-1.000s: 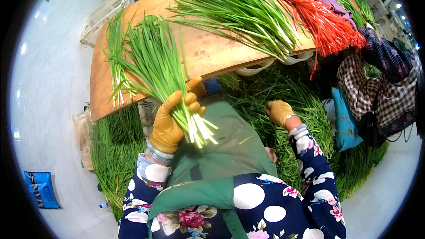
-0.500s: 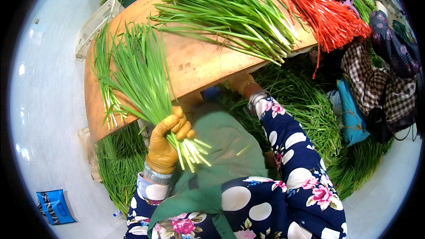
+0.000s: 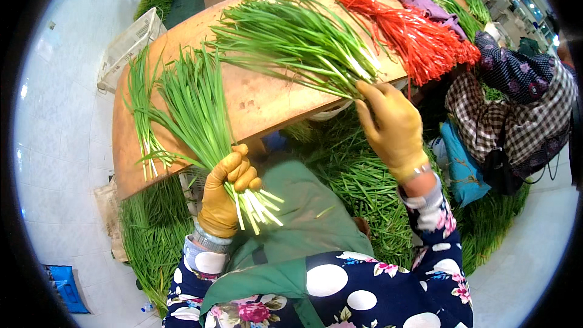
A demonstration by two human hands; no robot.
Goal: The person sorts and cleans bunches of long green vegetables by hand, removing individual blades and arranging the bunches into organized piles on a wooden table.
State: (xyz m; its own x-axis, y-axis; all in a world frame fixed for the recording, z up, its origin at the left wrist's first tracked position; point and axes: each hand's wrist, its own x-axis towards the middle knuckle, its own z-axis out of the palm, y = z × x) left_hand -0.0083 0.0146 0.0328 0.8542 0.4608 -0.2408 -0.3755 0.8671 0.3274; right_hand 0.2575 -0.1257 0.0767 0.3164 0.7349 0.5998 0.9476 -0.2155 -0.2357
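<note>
My left hand (image 3: 226, 191), in a yellow rubber glove, is closed round the pale stem ends of a bunch of garlic chives (image 3: 193, 103). The green leaves of that bunch lie on the wooden table (image 3: 258, 106). My right hand (image 3: 392, 127), gloved the same way, reaches to the table's near edge. Its thumb and forefinger pinch at the pale stem ends of a larger pile of garlic chives (image 3: 285, 36). How many stems they have hold of cannot be made out.
A smaller bunch of chives (image 3: 143, 109) lies at the left. Red plastic ties (image 3: 413, 36) and a purple cloth (image 3: 428, 9) lie far right. More chives (image 3: 364, 188) are heaped below the table. A co-worker's checked sleeve (image 3: 486, 115) shows at right, near a blue bag (image 3: 464, 164).
My right hand has come up from below the table edge to the stem ends of the larger pile. The left hand keeps its bunch. The view has shifted slightly.
</note>
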